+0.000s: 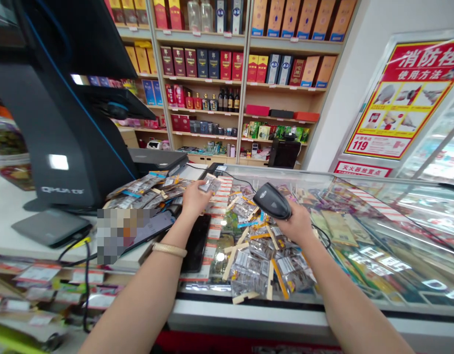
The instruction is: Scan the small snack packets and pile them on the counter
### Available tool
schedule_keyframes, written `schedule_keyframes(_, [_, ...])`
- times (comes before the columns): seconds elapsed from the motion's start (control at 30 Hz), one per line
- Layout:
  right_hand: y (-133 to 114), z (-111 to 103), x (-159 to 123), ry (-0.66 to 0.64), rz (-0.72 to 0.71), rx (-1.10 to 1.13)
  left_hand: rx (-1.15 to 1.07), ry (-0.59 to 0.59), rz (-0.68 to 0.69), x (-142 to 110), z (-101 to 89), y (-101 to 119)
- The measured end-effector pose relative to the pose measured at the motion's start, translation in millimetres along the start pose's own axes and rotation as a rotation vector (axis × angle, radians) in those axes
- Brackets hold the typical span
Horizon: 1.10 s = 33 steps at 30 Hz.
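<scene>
My left hand pinches a small clear plastic packet over the counter, above a strip of red-and-white labels. In my right hand is a black barcode scanner, its head tilted toward the left. Below the scanner, a loose pile of small packets with orange, blue and cream edge strips lies on the glass counter. Another heap of similar packets rests to the left, beside the terminal stand. Close under my left wrist lie a dark phone and a second phone with a lit screen.
A black checkout terminal stands at the left, near a flat grey box with cables. The glass display counter stretches right. Shelves of boxed bottles fill the back wall, beside a red-and-yellow poster.
</scene>
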State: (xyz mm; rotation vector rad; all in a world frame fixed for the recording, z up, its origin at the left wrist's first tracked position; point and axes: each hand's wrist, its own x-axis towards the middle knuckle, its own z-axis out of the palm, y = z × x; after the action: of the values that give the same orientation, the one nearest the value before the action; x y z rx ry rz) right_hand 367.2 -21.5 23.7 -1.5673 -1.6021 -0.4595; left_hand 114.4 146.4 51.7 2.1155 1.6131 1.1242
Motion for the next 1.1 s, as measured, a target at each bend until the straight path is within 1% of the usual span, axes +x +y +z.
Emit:
schedule_keyframes(0.03, [-0.3,-0.1,-0.1,-0.011,-0.003,0.002,0.051,-0.012,-0.028,3.1,0.7,-5.7])
schedule_keyframes(0.1, [-1.2,-0.3,-0.2,-0.027,-0.004,0.010,0.143,-0.055,-0.041,6.3,2.4,-14.5])
schedule_keyframes(0.17, [-1.8,-0.4,-0.2,-0.031,-0.001,0.017,0.239,-0.120,0.005,5.3,3.6,-18.3])
schedule_keyframes(0.27, [-1.7,-0.2,-0.4,-0.018,0.004,0.018,0.399,-0.198,0.066,-1.7,2.1,-14.8])
schedule_keyframes(0.33, [-1.4,-0.1,-0.7,-0.011,0.005,0.019,0.492,-0.182,0.064,-7.2,-0.2,-8.7])
schedule_keyframes(0.37, [-1.3,-0.1,-0.7,-0.006,0.007,0.019,0.526,-0.150,0.069,-9.6,-1.0,-5.2])
schedule_keyframes(0.43, [-1.5,-0.3,-0.8,0.000,0.010,0.021,0.543,-0.070,0.130,-13.9,0.4,2.0])
schedule_keyframes(0.47, [-1.7,-0.5,-0.7,0.001,0.010,0.023,0.523,-0.043,0.173,-16.0,2.9,5.6])
schedule_keyframes(0.5, [-1.9,-0.6,-0.7,0.000,0.009,0.025,0.489,-0.042,0.214,-18.2,6.7,9.3])
schedule_keyframes(0.53, [-2.0,-0.8,-0.6,-0.004,0.008,0.026,0.447,-0.071,0.247,-20.8,11.5,13.0])
schedule_keyframes(0.6, [-2.1,-0.8,-0.5,-0.009,0.006,0.019,0.376,-0.194,0.286,-27.0,22.7,20.2])
schedule_keyframes(0.7, [-1.6,-0.3,-0.5,-0.012,0.003,0.002,0.355,-0.378,0.305,-36.6,37.0,28.7])
schedule_keyframes(0.77, [-1.0,0.2,-0.5,-0.014,-0.003,-0.002,0.340,-0.433,0.303,-39.8,41.7,31.5])
schedule_keyframes(0.8, [-0.7,0.3,-0.5,-0.015,-0.005,-0.003,0.311,-0.442,0.294,-40.0,42.6,31.8])
schedule_keyframes(0.9, [-0.5,0.4,-0.4,-0.010,-0.009,-0.011,0.137,-0.414,0.214,-35.9,41.3,29.4])
schedule_keyframes(0.97, [-0.8,0.2,-0.4,-0.010,-0.006,-0.009,-0.049,-0.422,0.126,-31.9,38.5,26.5])
schedule_keyframes(1.0, [-1.1,0.0,-0.4,-0.013,-0.004,-0.005,-0.161,-0.452,0.073,-30.4,36.7,25.1])
schedule_keyframes(1.1, [-2.1,-0.1,-0.3,-0.014,0.003,0.007,-0.520,-0.598,-0.106,-27.7,30.0,22.1])
